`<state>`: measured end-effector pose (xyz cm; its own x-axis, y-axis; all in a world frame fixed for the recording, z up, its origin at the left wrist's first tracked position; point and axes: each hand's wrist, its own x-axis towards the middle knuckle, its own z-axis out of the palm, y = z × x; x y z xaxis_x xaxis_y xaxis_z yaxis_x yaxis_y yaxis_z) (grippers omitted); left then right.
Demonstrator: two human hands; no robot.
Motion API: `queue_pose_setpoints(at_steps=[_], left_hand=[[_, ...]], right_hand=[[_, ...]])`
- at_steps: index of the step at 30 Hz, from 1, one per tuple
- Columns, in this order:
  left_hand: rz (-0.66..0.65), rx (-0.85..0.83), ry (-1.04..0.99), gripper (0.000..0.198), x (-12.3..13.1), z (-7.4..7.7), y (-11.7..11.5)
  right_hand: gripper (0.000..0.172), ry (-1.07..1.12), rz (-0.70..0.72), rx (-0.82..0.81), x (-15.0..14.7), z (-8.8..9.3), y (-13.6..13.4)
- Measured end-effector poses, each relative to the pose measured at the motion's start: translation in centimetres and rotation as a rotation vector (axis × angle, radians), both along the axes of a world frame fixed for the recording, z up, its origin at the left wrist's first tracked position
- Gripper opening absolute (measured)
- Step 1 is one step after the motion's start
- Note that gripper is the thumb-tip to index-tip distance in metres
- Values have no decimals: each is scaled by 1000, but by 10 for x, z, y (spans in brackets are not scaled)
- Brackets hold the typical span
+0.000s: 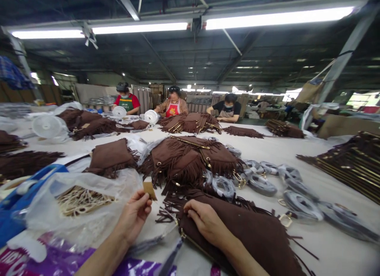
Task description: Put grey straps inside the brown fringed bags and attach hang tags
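In the head view, the left hand is holding a tan tag between its thumb and fingers. The right hand is placed on a brown bag, which lies on the table close to the person. Its fingers are bent, but I cannot tell whether they grip the bag. Near the left forearm there is a plastic sack with strings inside. Beyond the bag lie wrapped coils and a pile of fringed bags.

White table, brown fringed bags, plastic-wrapped coils, translucent bag
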<state>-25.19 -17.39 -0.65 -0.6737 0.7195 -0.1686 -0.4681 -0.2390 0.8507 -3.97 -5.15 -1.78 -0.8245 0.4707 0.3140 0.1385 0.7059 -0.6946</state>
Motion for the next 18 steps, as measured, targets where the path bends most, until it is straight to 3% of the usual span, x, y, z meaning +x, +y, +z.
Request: queue_pose_setpoints(at_steps=[2,5,7,9,11,12,14,16,18], left_hand=[[44,-65,286,22,3,6,-9],[107,-132,877,46,22,6,-21],[-56,-140,1259,53,42,-4,-20],[-410,-160,1559,63,62,-17,-12],[-677,-219,1747,74,78,-27,0],[-734,-255,1807,76,84,-30,5],[-722,-309,1880,71,93,-30,13],[-715,-312,1934,62,100,-25,18],[-727,-287,1999,59,107,-18,19]], right_hand=[[20,25,-6,-48,-3,-3,2],[24,94,4,-255,-6,1,6],[26,139,-14,-349,-1,11,7],[29,143,-62,-248,12,23,7],[29,42,-156,7,32,29,7],[30,-48,-212,138,43,29,7],[37,-240,-296,307,63,24,6],[47,-347,-296,326,77,20,7],[46,-310,-225,201,84,22,10]])
